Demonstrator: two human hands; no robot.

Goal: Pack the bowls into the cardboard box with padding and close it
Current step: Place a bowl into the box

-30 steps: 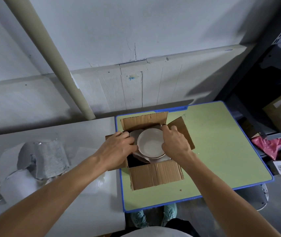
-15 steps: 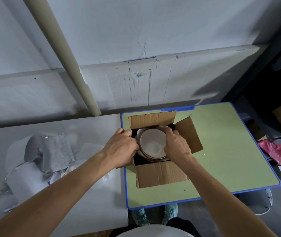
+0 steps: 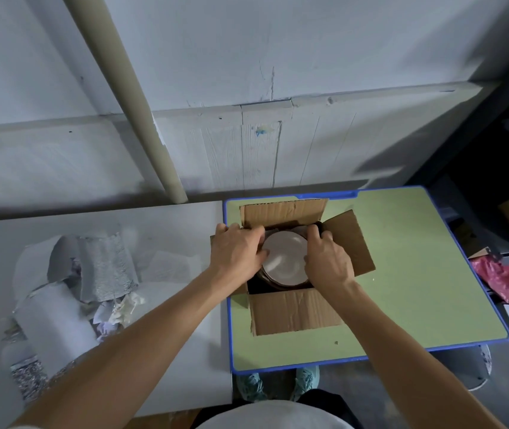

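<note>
The cardboard box [image 3: 296, 311] stands open on a green tabletop [image 3: 417, 274] with a blue edge, its four flaps folded outward. Inside the box sits a stack of pale bowls [image 3: 284, 261], the top one facing up, with darker rims showing beneath it; how many bowls there are cannot be told.

The left hand [image 3: 237, 255] reaches over the box's left flap and grips the left rim of the bowls, its fingers curled around the edge. The right hand [image 3: 327, 264] comes in over the box's right flap and holds the right side of the bowls, with its fingers bent down into the box beside them. The stack is tilted a little toward the person, and a dark gap shows between it and the box's near wall.

Left of the box, on a grey tabletop [image 3: 169, 230], lies a loose heap of padding: crumpled silver foil sheets [image 3: 104, 267] and white foam sheets [image 3: 52, 323]. Well to the right of the box, below tabletop level, lies a red bag [image 3: 500, 274].
</note>
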